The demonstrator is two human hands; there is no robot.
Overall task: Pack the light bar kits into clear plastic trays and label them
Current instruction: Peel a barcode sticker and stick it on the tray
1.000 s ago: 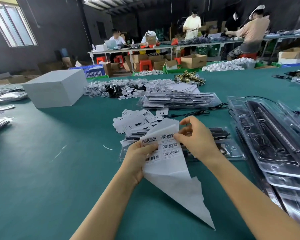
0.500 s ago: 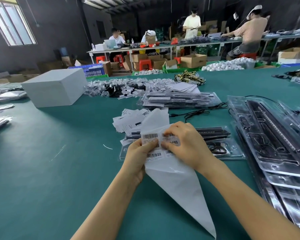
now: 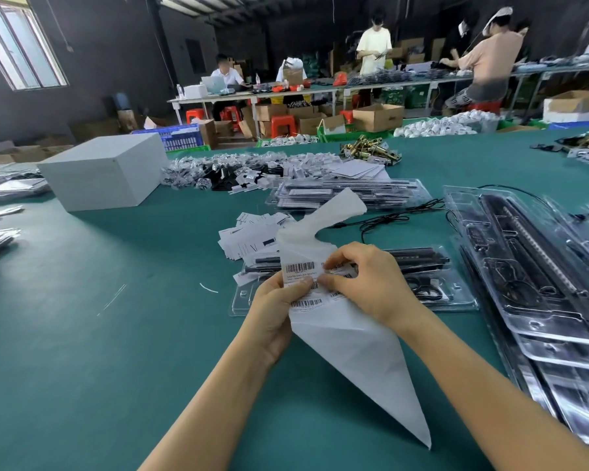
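My left hand (image 3: 275, 309) grips a white label sheet (image 3: 351, 348) with barcode stickers, thumb on its left edge. My right hand (image 3: 368, 283) pinches a barcode label at the sheet's middle, fingers curled. The sheet's top strip curls up and away toward the far side. Behind my hands lies a clear plastic tray (image 3: 449, 294) with a black light bar kit inside, partly hidden by the sheet. A stack of filled clear trays (image 3: 541, 287) runs along the right. More packed trays (image 3: 347, 195) lie farther back.
A pile of small white cards (image 3: 249, 236) sits left of the tray. Black cables (image 3: 398, 219) trail across the green table (image 3: 82, 334). A white box (image 3: 106, 171) stands at left, bagged parts (image 3: 225, 171) behind. Several people work at far tables.
The sheet's upper backing has peeled and curled upward. My right hand moved from the sheet's right edge onto a label in its middle; my left hand stays put.
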